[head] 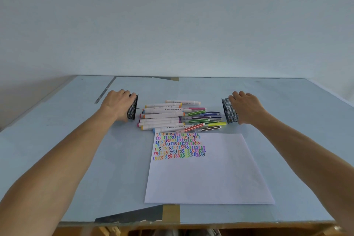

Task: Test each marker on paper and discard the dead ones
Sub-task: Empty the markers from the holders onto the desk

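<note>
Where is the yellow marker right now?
In the head view, the yellow marker lies at the pile's right edge, beside the right mesh cup, just beyond the paper.

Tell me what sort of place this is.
Probably a plain craft or work table against a bare wall: a pile of markers, a paper sheet of test squiggles, and two black mesh pen cups.

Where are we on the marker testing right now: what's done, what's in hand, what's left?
Done: the paper already carries rows of coloured squiggles across its top part, so many tests look made. In hand: the left hand grips one black mesh cup and the right hand grips the other mesh cup, both tipped on their sides. Left: the markers lie piled between them; none visibly sorted.
</note>
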